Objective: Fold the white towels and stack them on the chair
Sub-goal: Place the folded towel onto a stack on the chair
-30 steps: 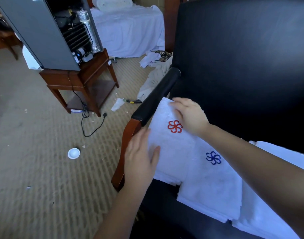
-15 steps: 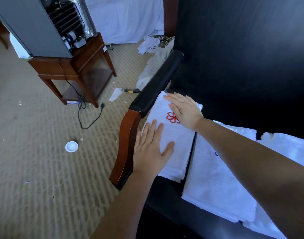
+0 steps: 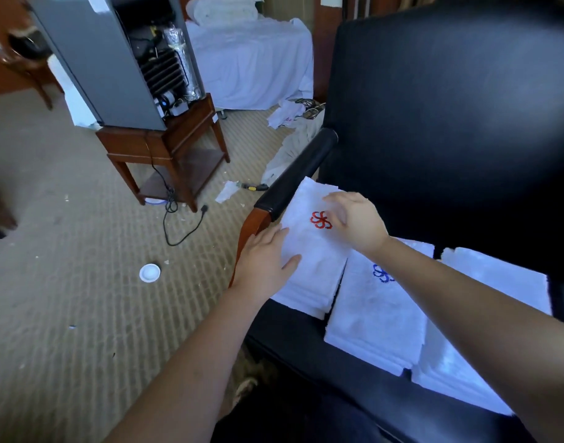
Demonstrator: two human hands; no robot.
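Since the last look our right hand [image 3: 357, 222] has slid off the red emblem [image 3: 320, 219], its fingers loose and spread, blurred. Our left hand [image 3: 264, 263] lies flat, fingers straight, on the near left edge of the red-marked towel [image 3: 309, 260], which sits folded on the chair [image 3: 434, 123] seat beside the armrest [image 3: 293, 177], just beside the blue-marked towel [image 3: 376, 314].

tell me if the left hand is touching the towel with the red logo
Touching. The head view shows the left hand lying flat on the left edge of the towel with the red logo, thumb and fingers straight.
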